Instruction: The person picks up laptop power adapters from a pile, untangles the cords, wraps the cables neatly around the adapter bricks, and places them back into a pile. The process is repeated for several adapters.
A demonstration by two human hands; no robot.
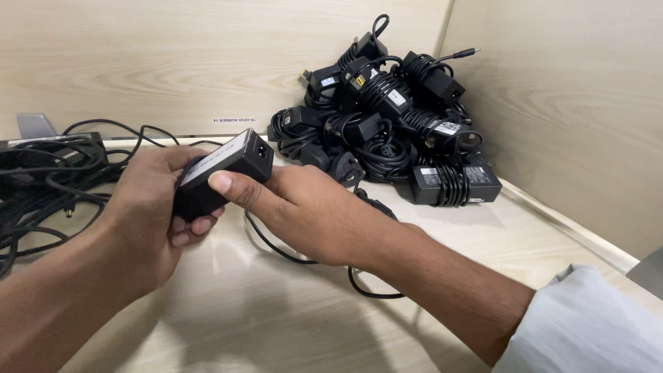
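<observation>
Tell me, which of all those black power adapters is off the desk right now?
The black adapter held between the left hand and right hand. Its cable trails loose, while the others sit in the corner pile with cords wound around them.

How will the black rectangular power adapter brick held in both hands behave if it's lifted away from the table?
The black rectangular power adapter brick looks rigid and boxy, so it should not flex or roll. Its thin black cable trails loosely over the pale wooden table, so it would probably drag floppily behind. The left hand wraps it easily, suggesting it is manageable, perhaps dense.
</observation>
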